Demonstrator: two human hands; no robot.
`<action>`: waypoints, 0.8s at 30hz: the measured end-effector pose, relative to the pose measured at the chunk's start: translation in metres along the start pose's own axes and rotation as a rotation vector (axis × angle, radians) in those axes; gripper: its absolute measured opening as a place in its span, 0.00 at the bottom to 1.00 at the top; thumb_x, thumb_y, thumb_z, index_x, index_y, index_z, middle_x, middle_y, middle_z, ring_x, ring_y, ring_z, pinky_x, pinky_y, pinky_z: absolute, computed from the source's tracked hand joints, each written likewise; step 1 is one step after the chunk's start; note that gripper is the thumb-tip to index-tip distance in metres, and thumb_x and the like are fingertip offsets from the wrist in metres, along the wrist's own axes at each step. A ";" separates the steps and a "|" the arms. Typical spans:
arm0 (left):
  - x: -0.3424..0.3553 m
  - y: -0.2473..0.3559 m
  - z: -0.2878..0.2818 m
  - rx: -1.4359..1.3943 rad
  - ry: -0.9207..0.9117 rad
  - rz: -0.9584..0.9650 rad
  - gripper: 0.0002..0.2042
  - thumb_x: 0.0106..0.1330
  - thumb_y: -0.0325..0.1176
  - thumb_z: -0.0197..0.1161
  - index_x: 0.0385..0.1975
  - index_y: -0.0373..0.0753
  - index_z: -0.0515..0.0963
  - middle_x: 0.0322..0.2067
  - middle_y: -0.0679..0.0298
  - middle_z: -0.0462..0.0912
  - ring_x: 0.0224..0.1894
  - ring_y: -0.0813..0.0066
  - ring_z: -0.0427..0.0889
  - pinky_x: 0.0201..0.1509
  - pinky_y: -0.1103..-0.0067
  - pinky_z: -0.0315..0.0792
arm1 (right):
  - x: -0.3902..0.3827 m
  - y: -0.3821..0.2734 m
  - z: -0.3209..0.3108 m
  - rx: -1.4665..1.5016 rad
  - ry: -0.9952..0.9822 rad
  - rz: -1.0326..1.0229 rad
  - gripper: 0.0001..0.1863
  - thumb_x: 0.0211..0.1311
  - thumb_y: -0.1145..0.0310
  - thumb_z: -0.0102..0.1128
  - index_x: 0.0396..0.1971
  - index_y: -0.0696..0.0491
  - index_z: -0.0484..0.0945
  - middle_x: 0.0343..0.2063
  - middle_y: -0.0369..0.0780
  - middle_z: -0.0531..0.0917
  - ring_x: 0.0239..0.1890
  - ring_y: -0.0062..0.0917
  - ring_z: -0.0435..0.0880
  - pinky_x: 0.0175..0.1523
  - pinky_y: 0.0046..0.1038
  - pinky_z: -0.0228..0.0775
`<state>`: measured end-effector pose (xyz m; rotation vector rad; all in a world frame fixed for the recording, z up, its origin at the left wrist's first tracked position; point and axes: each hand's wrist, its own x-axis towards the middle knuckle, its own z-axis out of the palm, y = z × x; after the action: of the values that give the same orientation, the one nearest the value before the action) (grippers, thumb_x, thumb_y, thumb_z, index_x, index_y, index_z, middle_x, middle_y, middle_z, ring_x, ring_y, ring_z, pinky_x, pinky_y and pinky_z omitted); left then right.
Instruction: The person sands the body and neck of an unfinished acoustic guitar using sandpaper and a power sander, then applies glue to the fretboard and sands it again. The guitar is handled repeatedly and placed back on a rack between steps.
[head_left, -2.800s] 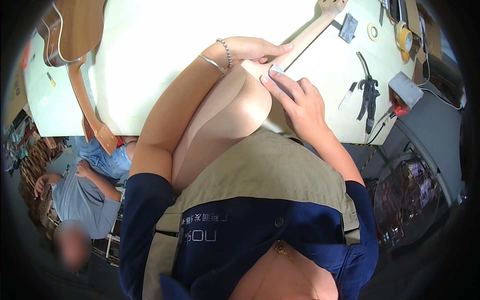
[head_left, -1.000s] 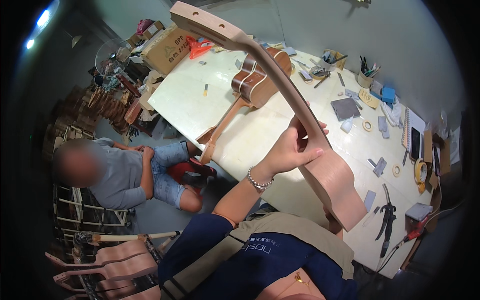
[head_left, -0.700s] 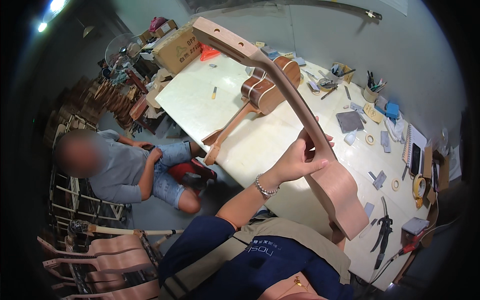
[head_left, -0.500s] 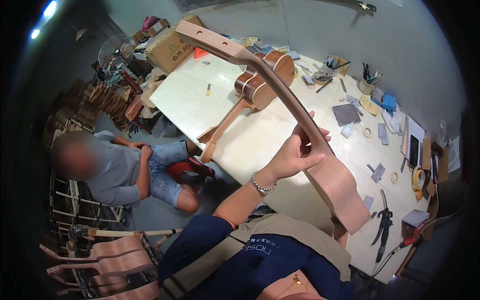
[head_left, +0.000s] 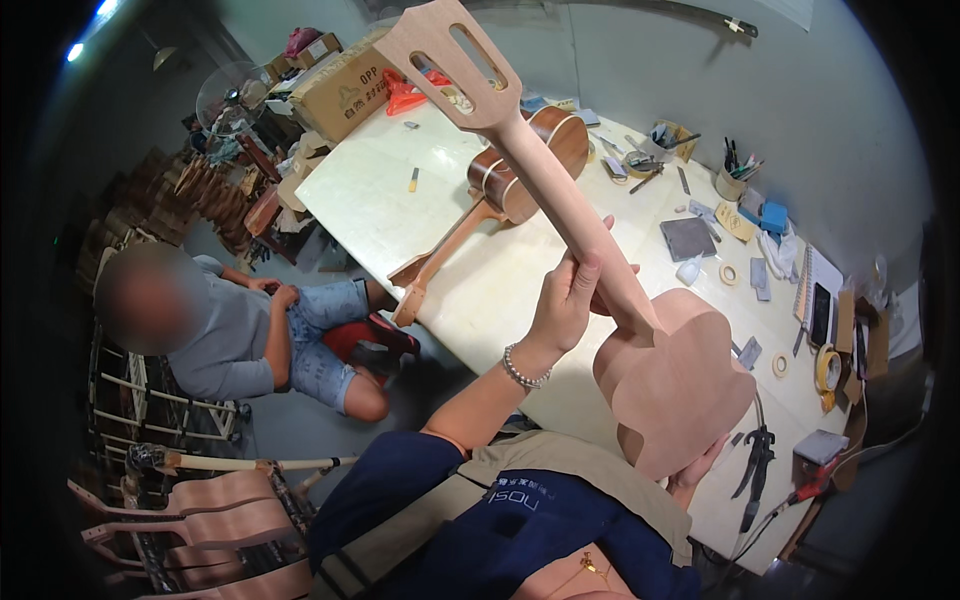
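Small guitar held up over the table, back side showing, wood bare.
Your left hand (head_left: 568,300) grips the small guitar (head_left: 682,385) by its neck, thumb along the rounded back; your right hand (head_left: 703,463) touches the body's lower end, fingers partly hidden, so can't tell how firmly they grasp. Done, it seems: neck joined to body, two long slots cut through the headstock (head_left: 458,70). Left, judging by looks: no strings or pegs show, and pale pinkish wood looks matte, uncoated. Body is curvy, waisted. Darker, shinier guitar (head_left: 560,150) lies on the pale table (head_left: 480,290).
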<state>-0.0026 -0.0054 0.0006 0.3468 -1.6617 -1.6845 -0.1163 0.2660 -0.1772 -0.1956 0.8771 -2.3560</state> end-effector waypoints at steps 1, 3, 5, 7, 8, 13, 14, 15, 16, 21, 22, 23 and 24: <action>-0.001 0.001 0.002 0.002 0.027 0.022 0.35 0.70 0.56 0.35 0.65 0.31 0.48 0.45 0.54 0.77 0.45 0.67 0.81 0.42 0.79 0.79 | 0.000 -0.001 0.004 -0.011 -0.016 0.015 0.32 0.71 0.47 0.21 0.66 0.53 0.50 0.65 0.42 0.57 0.65 0.35 0.59 0.67 0.36 0.53; -0.001 0.003 0.004 0.006 0.026 0.038 0.35 0.70 0.57 0.31 0.65 0.31 0.46 0.44 0.53 0.78 0.45 0.67 0.81 0.43 0.79 0.78 | 0.001 0.002 -0.005 -0.107 -0.018 -0.014 0.33 0.70 0.46 0.22 0.66 0.53 0.50 0.65 0.42 0.58 0.64 0.36 0.59 0.67 0.37 0.54; -0.004 0.007 0.000 0.026 -0.017 0.020 0.36 0.70 0.58 0.27 0.66 0.32 0.44 0.42 0.53 0.80 0.43 0.69 0.82 0.43 0.79 0.78 | 0.000 0.003 -0.004 -0.105 -0.012 -0.008 0.33 0.69 0.45 0.22 0.66 0.53 0.50 0.64 0.41 0.59 0.64 0.36 0.60 0.66 0.38 0.54; -0.005 0.008 0.000 -0.030 -0.036 0.032 0.34 0.71 0.54 0.28 0.65 0.30 0.46 0.54 0.53 0.69 0.48 0.68 0.79 0.46 0.79 0.77 | -0.004 0.001 0.008 -0.003 0.001 0.033 0.34 0.69 0.44 0.21 0.65 0.53 0.51 0.64 0.42 0.59 0.64 0.36 0.60 0.66 0.38 0.55; -0.005 0.007 0.000 -0.047 -0.042 0.040 0.33 0.71 0.53 0.28 0.65 0.30 0.46 0.58 0.54 0.65 0.49 0.67 0.78 0.46 0.79 0.77 | -0.004 0.001 0.006 -0.003 0.001 0.034 0.34 0.69 0.44 0.21 0.65 0.53 0.50 0.64 0.42 0.59 0.65 0.36 0.58 0.67 0.38 0.53; -0.010 0.008 -0.001 -0.076 -0.052 0.033 0.33 0.71 0.53 0.29 0.65 0.29 0.45 0.63 0.56 0.58 0.50 0.67 0.78 0.48 0.77 0.77 | -0.003 0.000 0.019 -0.069 0.168 0.010 0.37 0.67 0.40 0.20 0.64 0.53 0.54 0.61 0.44 0.63 0.54 0.35 0.73 0.57 0.35 0.67; -0.009 0.006 -0.001 -0.107 -0.038 0.025 0.33 0.71 0.53 0.30 0.65 0.30 0.46 0.62 0.56 0.60 0.50 0.66 0.78 0.48 0.76 0.77 | -0.002 -0.002 0.019 -0.077 0.179 0.010 0.37 0.67 0.39 0.20 0.64 0.53 0.55 0.61 0.44 0.64 0.53 0.34 0.73 0.56 0.35 0.67; -0.008 0.004 -0.001 -0.138 -0.026 0.018 0.32 0.71 0.53 0.32 0.65 0.31 0.47 0.60 0.56 0.62 0.49 0.65 0.79 0.49 0.75 0.76 | -0.004 -0.003 0.018 -0.077 0.178 0.012 0.38 0.66 0.39 0.20 0.64 0.53 0.55 0.61 0.44 0.64 0.52 0.34 0.72 0.55 0.34 0.67; -0.006 -0.001 -0.002 -0.188 0.004 0.015 0.31 0.71 0.52 0.34 0.64 0.32 0.49 0.58 0.56 0.65 0.48 0.64 0.79 0.49 0.74 0.76 | -0.006 -0.005 0.017 -0.080 0.163 0.016 0.38 0.66 0.39 0.20 0.64 0.53 0.55 0.60 0.44 0.64 0.51 0.34 0.72 0.54 0.34 0.67; -0.003 0.005 -0.008 -0.597 -0.025 -0.058 0.18 0.67 0.46 0.52 0.49 0.43 0.62 0.29 0.62 0.74 0.43 0.53 0.81 0.46 0.67 0.75 | -0.008 0.001 0.011 -0.083 0.114 0.093 0.40 0.64 0.37 0.20 0.63 0.53 0.56 0.59 0.44 0.66 0.45 0.32 0.72 0.48 0.32 0.65; -0.003 0.004 -0.008 -0.594 -0.049 -0.047 0.18 0.67 0.46 0.52 0.48 0.42 0.62 0.30 0.61 0.75 0.42 0.53 0.81 0.46 0.67 0.75 | -0.010 0.001 0.010 -0.087 0.111 0.101 0.40 0.64 0.36 0.20 0.63 0.53 0.56 0.59 0.44 0.66 0.44 0.32 0.72 0.47 0.31 0.65; -0.004 0.002 -0.010 -0.591 -0.075 -0.034 0.18 0.67 0.46 0.52 0.48 0.42 0.62 0.30 0.60 0.75 0.42 0.53 0.81 0.46 0.67 0.75 | -0.011 0.002 0.008 -0.091 0.110 0.110 0.40 0.64 0.36 0.19 0.63 0.53 0.56 0.58 0.44 0.66 0.43 0.31 0.71 0.46 0.31 0.65; -0.006 0.001 -0.010 -0.587 -0.101 -0.022 0.18 0.67 0.46 0.52 0.48 0.42 0.62 0.31 0.60 0.75 0.41 0.53 0.81 0.46 0.66 0.75 | -0.011 0.002 0.007 -0.099 0.104 0.120 0.41 0.64 0.36 0.19 0.63 0.53 0.56 0.58 0.44 0.66 0.42 0.31 0.71 0.45 0.31 0.64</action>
<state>0.0081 -0.0091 -0.0012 -0.0068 -1.1536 -2.1350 -0.1039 0.2672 -0.1725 -0.0586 1.0279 -2.2295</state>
